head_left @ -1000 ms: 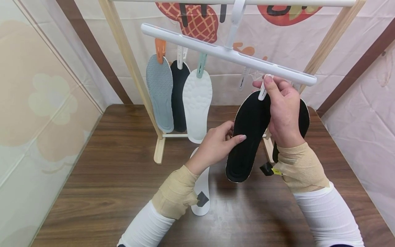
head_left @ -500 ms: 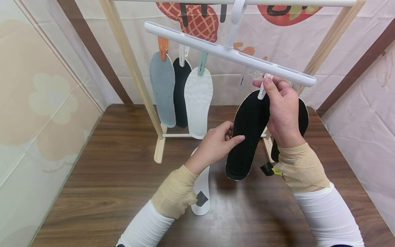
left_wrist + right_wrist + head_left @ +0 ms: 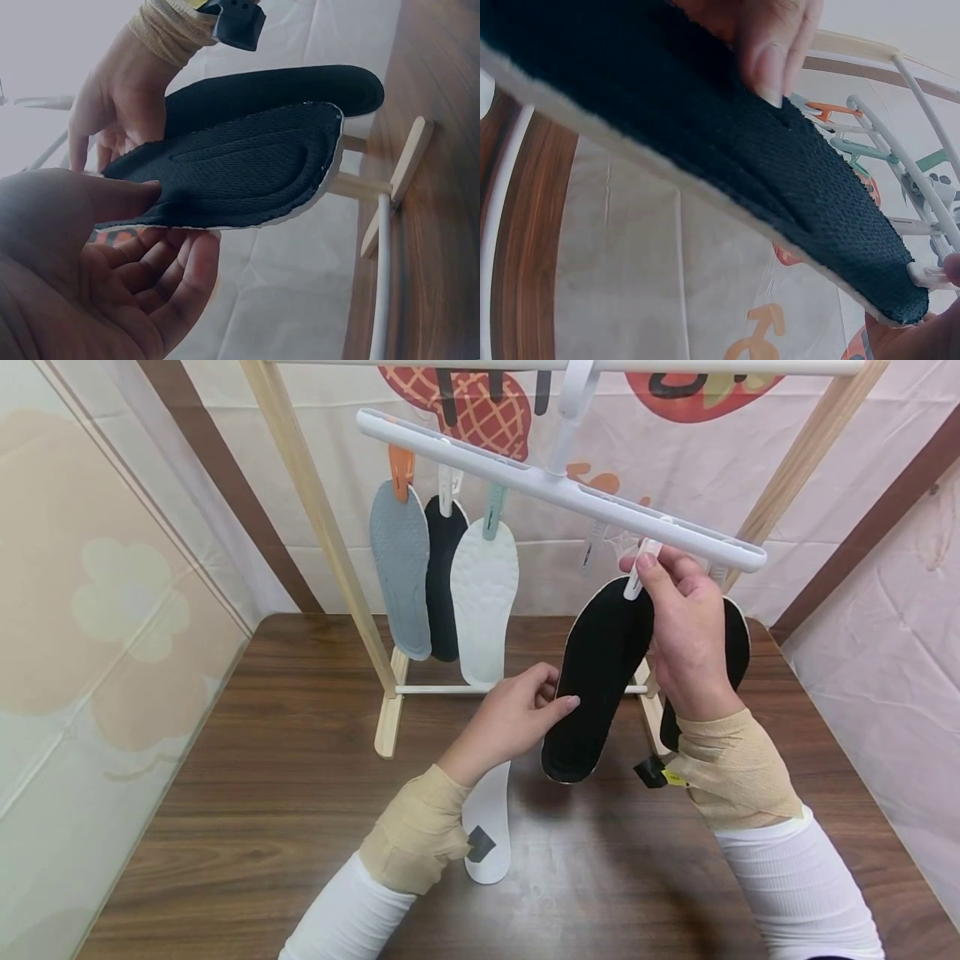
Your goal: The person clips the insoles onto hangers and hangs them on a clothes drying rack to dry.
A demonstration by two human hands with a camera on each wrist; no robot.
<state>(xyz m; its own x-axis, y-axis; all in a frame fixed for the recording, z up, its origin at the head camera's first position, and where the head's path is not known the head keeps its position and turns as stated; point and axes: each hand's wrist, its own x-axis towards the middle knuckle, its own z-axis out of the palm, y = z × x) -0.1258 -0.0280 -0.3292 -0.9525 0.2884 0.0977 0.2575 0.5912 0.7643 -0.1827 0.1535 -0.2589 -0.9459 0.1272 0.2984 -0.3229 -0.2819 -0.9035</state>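
Note:
A black insole (image 3: 592,685) hangs at a tilt below the right half of a white hanger (image 3: 510,472). My left hand (image 3: 510,718) pinches its left edge, thumb on the black face and fingers behind, as the left wrist view shows. Up at the top end, my right hand (image 3: 688,635) pinches a white clip (image 3: 640,575), which sits over the insole's tip. A second black insole (image 3: 738,647) hangs behind my right hand, partly hidden by it. In the right wrist view, the clip (image 3: 928,276) meets the insole's narrow end.
From the hanger's left half hang a grey insole (image 3: 401,577), another black insole (image 3: 444,581) and a white insole (image 3: 483,597), all clipped. One more white insole (image 3: 487,814) lies on the wooden table (image 3: 262,827) under my left forearm. A wooden rack (image 3: 322,535) carries the hanger.
The hanger's left end and its insoles have swung slightly right and up. My left hand has shifted a little left with the black insole's lower end. My right hand stays at the clip.

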